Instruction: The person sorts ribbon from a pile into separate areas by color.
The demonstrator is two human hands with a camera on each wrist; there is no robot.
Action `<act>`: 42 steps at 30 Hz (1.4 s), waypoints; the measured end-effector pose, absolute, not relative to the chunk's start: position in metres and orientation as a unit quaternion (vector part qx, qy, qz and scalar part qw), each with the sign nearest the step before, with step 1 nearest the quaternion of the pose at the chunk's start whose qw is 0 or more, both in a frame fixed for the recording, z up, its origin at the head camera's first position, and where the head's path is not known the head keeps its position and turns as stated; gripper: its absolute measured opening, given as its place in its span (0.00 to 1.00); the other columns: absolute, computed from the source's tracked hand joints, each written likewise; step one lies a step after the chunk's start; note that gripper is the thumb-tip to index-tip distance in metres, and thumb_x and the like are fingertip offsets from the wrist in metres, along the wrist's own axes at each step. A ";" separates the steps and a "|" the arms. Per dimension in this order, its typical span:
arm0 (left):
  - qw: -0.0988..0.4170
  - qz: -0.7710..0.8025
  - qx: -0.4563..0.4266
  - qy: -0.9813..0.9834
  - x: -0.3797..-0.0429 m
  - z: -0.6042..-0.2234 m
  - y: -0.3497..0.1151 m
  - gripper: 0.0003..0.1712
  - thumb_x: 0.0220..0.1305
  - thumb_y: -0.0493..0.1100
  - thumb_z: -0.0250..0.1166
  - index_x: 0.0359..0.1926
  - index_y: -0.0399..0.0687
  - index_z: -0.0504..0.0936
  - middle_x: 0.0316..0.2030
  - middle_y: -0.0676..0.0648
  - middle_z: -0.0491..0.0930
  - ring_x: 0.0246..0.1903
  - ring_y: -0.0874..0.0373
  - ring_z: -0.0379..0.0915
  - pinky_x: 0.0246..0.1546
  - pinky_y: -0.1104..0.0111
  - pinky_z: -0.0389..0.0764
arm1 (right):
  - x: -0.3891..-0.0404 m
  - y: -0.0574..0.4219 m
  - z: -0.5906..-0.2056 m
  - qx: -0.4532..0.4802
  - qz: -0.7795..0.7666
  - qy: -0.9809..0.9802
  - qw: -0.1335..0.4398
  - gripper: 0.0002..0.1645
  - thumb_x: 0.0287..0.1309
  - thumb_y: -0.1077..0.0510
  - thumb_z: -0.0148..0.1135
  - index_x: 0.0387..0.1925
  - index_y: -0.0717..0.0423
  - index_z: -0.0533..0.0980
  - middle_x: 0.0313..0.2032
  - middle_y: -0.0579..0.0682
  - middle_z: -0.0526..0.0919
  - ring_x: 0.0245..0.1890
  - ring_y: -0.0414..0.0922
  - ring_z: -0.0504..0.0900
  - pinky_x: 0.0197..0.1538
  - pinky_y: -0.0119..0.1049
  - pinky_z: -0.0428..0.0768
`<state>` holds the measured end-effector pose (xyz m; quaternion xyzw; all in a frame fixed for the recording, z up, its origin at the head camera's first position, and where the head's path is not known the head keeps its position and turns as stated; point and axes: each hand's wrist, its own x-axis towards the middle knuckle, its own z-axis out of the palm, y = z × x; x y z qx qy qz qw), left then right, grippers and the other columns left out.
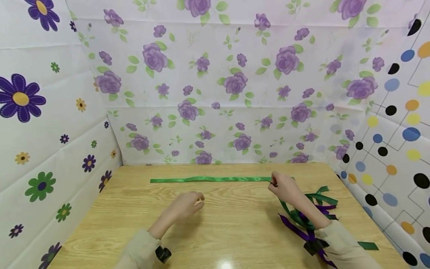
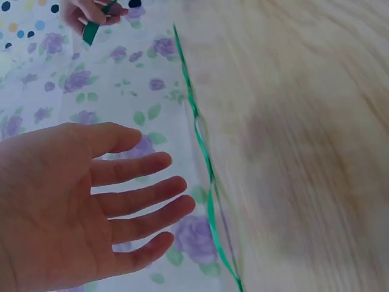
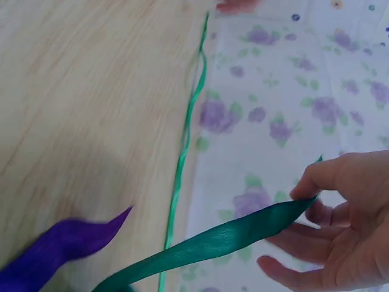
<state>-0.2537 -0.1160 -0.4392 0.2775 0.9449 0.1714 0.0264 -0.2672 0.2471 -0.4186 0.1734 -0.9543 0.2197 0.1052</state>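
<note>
A bright green ribbon [image 1: 215, 179] lies stretched out from side to side near the back of the table. My right hand [image 1: 285, 186] is raised over that ribbon's right end. Between thumb and finger it pinches the tip of a darker green ribbon [image 3: 225, 240], which runs down toward a heap of loose ribbons. Nothing is held by my left hand [image 1: 188, 205], which hovers over the table in front of the bright ribbon; the left wrist view shows its fingers [image 2: 149, 204] spread apart.
Under and beside my right forearm lie tangled purple ribbons [image 1: 295, 228] and dark green ribbons [image 1: 324, 198]. One dark green end [image 1: 368, 246] sticks out near the table's right edge. Patterned cloth walls [image 1: 215, 93] stand behind and at both sides of the wooden table [image 1: 228, 220].
</note>
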 end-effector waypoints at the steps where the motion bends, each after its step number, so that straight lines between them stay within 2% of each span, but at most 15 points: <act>1: 0.034 0.185 0.284 0.940 -0.255 -0.437 -0.113 0.15 0.71 0.45 0.56 0.51 0.41 0.81 0.44 0.42 0.83 0.43 0.50 0.80 0.40 0.60 0.81 | -0.267 0.244 -0.416 0.184 0.230 -0.949 0.111 0.12 0.60 0.65 0.56 0.25 0.54 0.65 0.17 0.44 0.63 0.14 0.36 0.57 0.21 0.28 0.56; 7: 0.069 0.291 0.313 0.901 -0.260 -0.426 -0.095 0.18 0.75 0.48 0.50 0.55 0.44 0.78 0.45 0.45 0.82 0.43 0.55 0.79 0.41 0.64 0.79 | -0.266 0.223 -0.401 0.241 0.277 -0.925 0.100 0.11 0.59 0.63 0.61 0.25 0.52 0.68 0.18 0.43 0.67 0.15 0.35 0.61 0.23 0.28 0.61; 13: 0.067 0.369 0.317 0.871 -0.265 -0.415 -0.074 0.26 0.76 0.54 0.45 0.64 0.45 0.71 0.54 0.43 0.79 0.52 0.51 0.76 0.50 0.56 0.77 | -0.265 0.203 -0.392 0.306 0.302 -0.902 0.043 0.09 0.58 0.58 0.66 0.29 0.51 0.73 0.19 0.41 0.71 0.16 0.34 0.64 0.23 0.27 0.64; 18: 0.083 0.392 0.338 0.852 -0.271 -0.409 -0.057 0.30 0.76 0.57 0.44 0.71 0.48 0.63 0.63 0.43 0.72 0.59 0.48 0.72 0.55 0.53 0.75 | -0.262 0.187 -0.386 0.369 0.294 -0.882 -0.012 0.02 0.64 0.59 0.60 0.35 0.53 0.76 0.25 0.43 0.78 0.20 0.33 0.70 0.25 0.27 0.71; 20: 0.103 0.397 0.357 0.839 -0.273 -0.408 -0.053 0.30 0.76 0.56 0.45 0.71 0.50 0.62 0.64 0.45 0.71 0.60 0.51 0.70 0.56 0.55 0.75 | -0.260 0.182 -0.384 0.394 0.284 -0.874 -0.019 0.02 0.67 0.61 0.57 0.38 0.54 0.76 0.29 0.46 0.80 0.23 0.33 0.73 0.27 0.27 0.73; 22: 0.119 0.403 0.376 0.826 -0.276 -0.409 -0.051 0.26 0.76 0.54 0.46 0.68 0.50 0.68 0.61 0.46 0.74 0.56 0.55 0.73 0.52 0.61 0.76 | -0.259 0.179 -0.384 0.414 0.274 -0.868 -0.017 0.04 0.67 0.63 0.55 0.40 0.54 0.76 0.33 0.47 0.81 0.25 0.33 0.75 0.29 0.27 0.74; 24: 0.122 0.412 0.388 0.815 -0.278 -0.409 -0.051 0.21 0.75 0.51 0.49 0.60 0.49 0.76 0.53 0.45 0.80 0.45 0.59 0.76 0.43 0.67 0.76 | -0.259 0.176 -0.384 0.426 0.270 -0.864 -0.010 0.05 0.67 0.63 0.55 0.42 0.53 0.75 0.35 0.47 0.81 0.27 0.34 0.76 0.29 0.27 0.74; 26: 0.121 0.424 0.391 0.808 -0.281 -0.409 -0.053 0.16 0.73 0.49 0.53 0.49 0.47 0.82 0.43 0.44 0.83 0.33 0.62 0.74 0.34 0.71 0.73 | -0.259 0.174 -0.384 0.428 0.276 -0.860 -0.010 0.06 0.67 0.63 0.55 0.44 0.53 0.73 0.35 0.47 0.82 0.28 0.34 0.77 0.31 0.27 0.76; 28: 0.112 0.433 0.388 0.806 -0.282 -0.409 -0.056 0.13 0.72 0.47 0.55 0.42 0.46 0.84 0.36 0.41 0.83 0.27 0.63 0.71 0.30 0.72 0.71 | -0.262 0.175 -0.387 0.423 0.296 -0.856 -0.022 0.08 0.68 0.61 0.55 0.47 0.52 0.71 0.35 0.48 0.82 0.29 0.35 0.78 0.32 0.28 0.77; 31: 0.109 0.446 0.371 0.807 -0.285 -0.406 -0.065 0.12 0.71 0.45 0.57 0.40 0.44 0.85 0.33 0.38 0.82 0.24 0.63 0.70 0.28 0.72 0.71 | -0.268 0.178 -0.394 0.406 0.339 -0.847 -0.053 0.10 0.69 0.57 0.55 0.50 0.52 0.70 0.34 0.48 0.82 0.28 0.39 0.79 0.32 0.29 0.77; 35: 0.101 0.450 0.346 0.817 -0.290 -0.404 -0.084 0.12 0.71 0.44 0.57 0.40 0.43 0.84 0.32 0.38 0.81 0.24 0.61 0.71 0.26 0.71 0.69 | -0.276 0.186 -0.401 0.381 0.391 -0.833 -0.086 0.10 0.69 0.53 0.54 0.46 0.53 0.75 0.30 0.47 0.79 0.24 0.41 0.74 0.30 0.30 0.73; 39: 0.094 0.452 0.342 0.819 -0.295 -0.404 -0.110 0.11 0.71 0.43 0.57 0.39 0.42 0.83 0.31 0.38 0.80 0.23 0.63 0.69 0.25 0.72 0.67 | -0.281 0.196 -0.404 0.359 0.415 -0.829 -0.108 0.11 0.69 0.52 0.54 0.40 0.54 0.78 0.29 0.50 0.78 0.22 0.36 0.67 0.29 0.31 0.69; 42: 0.081 0.448 0.333 0.826 -0.298 -0.403 -0.131 0.11 0.71 0.43 0.57 0.38 0.41 0.83 0.29 0.37 0.78 0.20 0.64 0.62 0.24 0.72 0.65 | -0.286 0.204 -0.406 0.351 0.421 -0.829 -0.114 0.11 0.69 0.53 0.54 0.39 0.55 0.79 0.27 0.50 0.76 0.20 0.35 0.63 0.28 0.31 0.67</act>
